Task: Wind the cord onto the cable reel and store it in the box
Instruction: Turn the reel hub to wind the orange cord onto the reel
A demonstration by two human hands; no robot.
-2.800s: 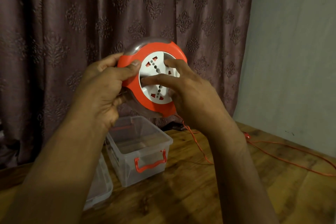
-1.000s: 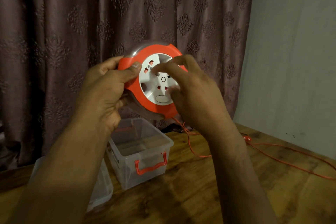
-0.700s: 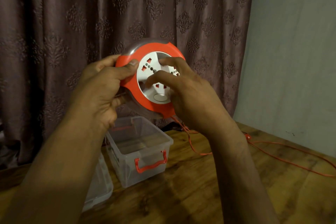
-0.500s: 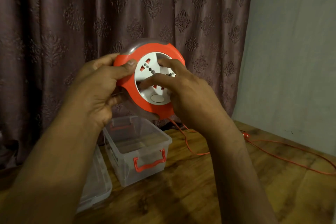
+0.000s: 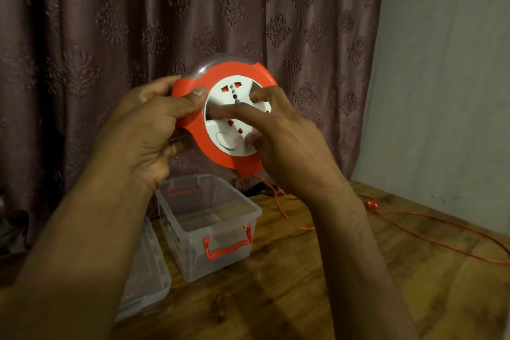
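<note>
Change: against the pictures of a moment ago, we see the white socket disc (image 5: pixel 237 116) turned to a new angle inside the cable reel (image 5: pixel 225 114), and the loop of red cord (image 5: pixel 284 214) on the table (image 5: pixel 345 284) lies closer to the reel than it did.
Meaning: we judge the winding is under way but far from done, since a long run of cord and its plug (image 5: pixel 371 204) are still out along the table's right side.
Left hand (image 5: pixel 143 130): we grip the reel's orange rim, thumb on its face, holding it in the air.
Right hand (image 5: pixel 278 132): our curled fingers press on the white disc to turn it.
Box (image 5: pixel 212 225): it stands open on the table below the reel, a lid (image 5: pixel 149 276) just beside it.
Writing: we can read no brand or label anywhere.
</note>
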